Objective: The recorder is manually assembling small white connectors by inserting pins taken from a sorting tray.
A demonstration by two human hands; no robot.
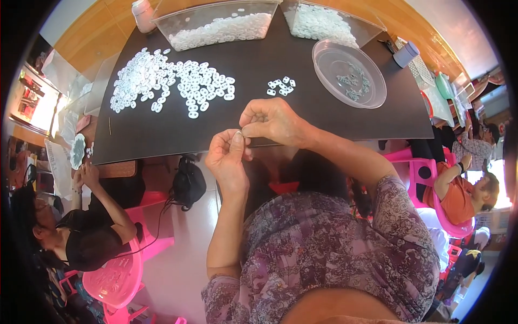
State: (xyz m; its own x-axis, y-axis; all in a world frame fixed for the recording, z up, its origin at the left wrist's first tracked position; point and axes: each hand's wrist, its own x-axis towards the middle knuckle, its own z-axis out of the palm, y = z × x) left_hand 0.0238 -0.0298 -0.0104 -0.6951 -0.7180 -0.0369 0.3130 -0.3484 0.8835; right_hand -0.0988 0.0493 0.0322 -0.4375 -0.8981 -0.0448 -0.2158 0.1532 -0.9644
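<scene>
At the front edge of the dark table, my left hand (229,156) and my right hand (276,123) meet with fingertips pinched together. Whatever sits between them is too small and covered to make out. Just beyond my right hand lies a small group of white pieces with dark holes (281,86). A large spread of white oval pieces with holes (202,83) covers the left part of the table. To the right, a round clear plastic dish (376,92) holds small grey-green pieces (353,81).
Two clear bins (216,22) (372,33) of white pieces stand at the far edge. A pink-white bottle (143,15) and a lavender-capped container (406,54) flank them. A person in black (89,232) sits at left on a pink chair (116,275); another in orange (456,191) sits at right.
</scene>
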